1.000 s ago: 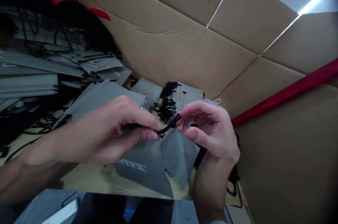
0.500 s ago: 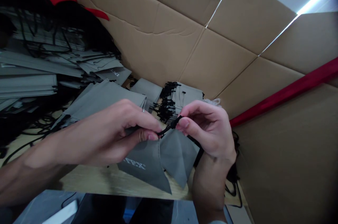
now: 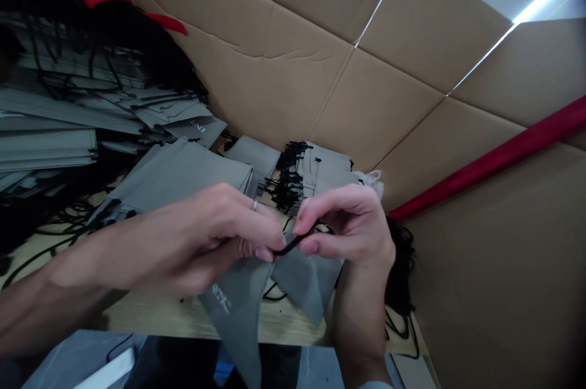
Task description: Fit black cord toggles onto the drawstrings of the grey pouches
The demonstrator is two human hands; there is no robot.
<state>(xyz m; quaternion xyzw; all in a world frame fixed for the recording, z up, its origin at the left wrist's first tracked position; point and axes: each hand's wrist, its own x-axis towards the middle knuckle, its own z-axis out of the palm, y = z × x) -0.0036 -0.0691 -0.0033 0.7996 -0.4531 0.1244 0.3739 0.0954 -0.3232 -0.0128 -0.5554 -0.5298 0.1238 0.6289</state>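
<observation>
My left hand (image 3: 220,236), with a ring on one finger, pinches the corner of a grey fabric pouch (image 3: 245,309) and the black cord (image 3: 289,247) at it. The pouch hangs below the fingers, white lettering partly showing, its lower tip past the table edge. My right hand (image 3: 350,227) pinches the same cord between thumb and forefinger, just right of the left fingertips. Behind and below the right hand, another grey pouch (image 3: 302,282) lies on the wooden table (image 3: 160,312).
Stacks of grey pouches (image 3: 50,148) with black cords fill the left side. A pile with cord ends (image 3: 325,163) stands behind my hands. Cardboard walls (image 3: 274,29) rise behind and right, with a red strip (image 3: 494,157). Black cords (image 3: 400,279) lie at right.
Both hands have moved slightly down, the right one also leftward. The held pouch has swung lower, its tip now over the table edge. The cord between the fingers shows as one thin strand.
</observation>
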